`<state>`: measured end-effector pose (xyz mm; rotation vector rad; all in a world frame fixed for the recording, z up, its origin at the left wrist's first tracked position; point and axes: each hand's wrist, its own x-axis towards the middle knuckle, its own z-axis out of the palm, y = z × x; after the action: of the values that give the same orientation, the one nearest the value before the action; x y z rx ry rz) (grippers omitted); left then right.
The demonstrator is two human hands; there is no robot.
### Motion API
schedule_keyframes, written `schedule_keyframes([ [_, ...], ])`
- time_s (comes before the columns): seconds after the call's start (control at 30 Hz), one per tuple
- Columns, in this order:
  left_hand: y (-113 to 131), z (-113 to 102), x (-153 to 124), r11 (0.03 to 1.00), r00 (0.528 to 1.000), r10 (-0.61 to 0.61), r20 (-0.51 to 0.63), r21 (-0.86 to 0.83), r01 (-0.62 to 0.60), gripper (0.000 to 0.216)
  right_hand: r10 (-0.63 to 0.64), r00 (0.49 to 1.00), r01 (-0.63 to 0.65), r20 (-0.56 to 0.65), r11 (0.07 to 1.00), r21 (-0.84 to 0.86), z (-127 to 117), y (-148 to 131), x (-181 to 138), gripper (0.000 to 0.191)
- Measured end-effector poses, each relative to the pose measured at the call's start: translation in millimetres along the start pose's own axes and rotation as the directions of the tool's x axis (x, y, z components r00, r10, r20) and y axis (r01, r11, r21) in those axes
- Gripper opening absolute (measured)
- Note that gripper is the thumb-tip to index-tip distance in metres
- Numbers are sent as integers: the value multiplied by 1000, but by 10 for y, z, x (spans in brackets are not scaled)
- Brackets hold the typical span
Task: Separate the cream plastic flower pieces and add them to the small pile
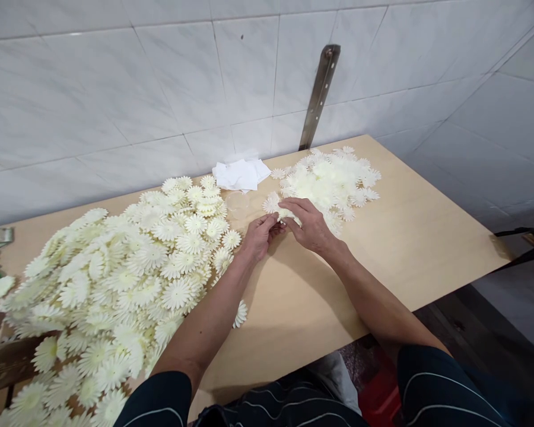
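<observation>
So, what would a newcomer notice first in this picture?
First, the big heap of cream paper flowers covering the left part of the wooden table. Then the smaller pile of flowers at the far side near the tiled wall. Between them, the left hand and right hand pinch one flower together.

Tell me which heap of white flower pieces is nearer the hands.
The smaller heap by the metal bar; both hands work at its near edge. The bigger heap lies off left.
</observation>
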<state>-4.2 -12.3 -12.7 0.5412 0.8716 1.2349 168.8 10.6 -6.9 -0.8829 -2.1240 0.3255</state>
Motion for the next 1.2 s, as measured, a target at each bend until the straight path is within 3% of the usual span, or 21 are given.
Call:
schedule_keyframes([
  [0.17, -7, 29, -42, 999, 997, 38, 60, 18, -39, 34, 36, 999, -36, 35, 999, -8, 115, 50, -27, 60],
  [0.33, 62, 11, -62, 998, 981, -66, 181, -5, 68, 16, 100, 995, -101, 25, 995, 14, 154, 91, -54, 63],
  [0.43, 80, -21, -35, 993, 975, -114, 193, -10, 118, 7, 119, 993, -119, 29, 993, 6, 101, 75, -51, 53],
  [0.57, 55, -58, 3, 992, 976, -124, 177, 49, 117, 15, 168, 985, -167, 23, 985, -53, 16, 48, -19, 43],
  [0.73, 35, -63, 5, 994, 982, -106, 157, 44, 101, 17, 296, 947, -271, 126, 945, -184, -67, -6, 30, 59],
  [0.8, 41, -60, -4, 993, 978, -115, 176, 46, 108, 18, 318, 941, -292, 111, 935, -203, -87, -43, 38, 63],
  [0.97, 51, -65, -31, 986, 953, -164, 256, 65, 152, 30, 335, 941, -340, -54, 932, -129, -115, -115, 34, 50],
  [1.1, 41, -63, -39, 984, 940, -177, 293, 74, 162, 38, 350, 935, -354, -62, 934, -55, -98, -120, 23, 33],
  [1.2, 32, -58, -35, 985, 940, -169, 297, 72, 154, 37, 323, 944, -325, -68, 945, -28, -70, -104, 25, 33],
])
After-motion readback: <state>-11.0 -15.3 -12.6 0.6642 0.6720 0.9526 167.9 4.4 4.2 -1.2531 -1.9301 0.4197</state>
